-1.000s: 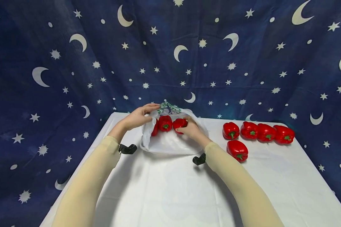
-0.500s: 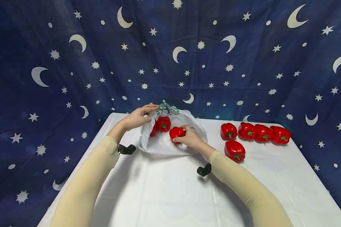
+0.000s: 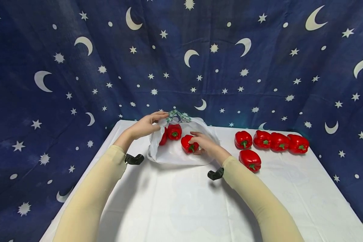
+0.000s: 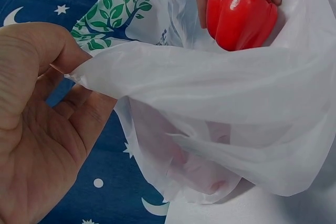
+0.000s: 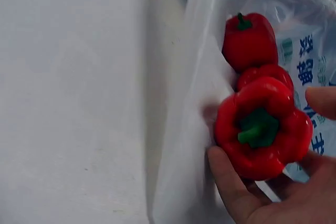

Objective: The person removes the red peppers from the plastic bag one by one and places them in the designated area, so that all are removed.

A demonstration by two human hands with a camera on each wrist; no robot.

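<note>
My left hand point(image 3: 144, 126) pinches the rim of a white plastic bag point(image 3: 176, 158) between thumb and fingers, keeping its mouth raised on the left. A green leafy tree print point(image 4: 118, 11) shows on the bag in the left wrist view. Inside the bag mouth, my right hand point(image 3: 208, 145) has its fingers around a red bell pepper point(image 5: 262, 129), whose green stem faces the right wrist camera. Two more red bell peppers, one at the back point(image 3: 174, 132) and one partly hidden by the bag's left side point(image 3: 163, 137), lie in the bag.
Right of the bag, several red bell peppers point(image 3: 279, 142) stand in a row on the white-covered table point(image 3: 181, 208), with a single one point(image 3: 250, 160) in front. A dark blue curtain point(image 3: 169, 60) with moons and stars hangs behind the table.
My right hand has drawn its pepper toward the front of the bag, and the pepper has turned so its stem shows. The left hand still holds the bag rim.
</note>
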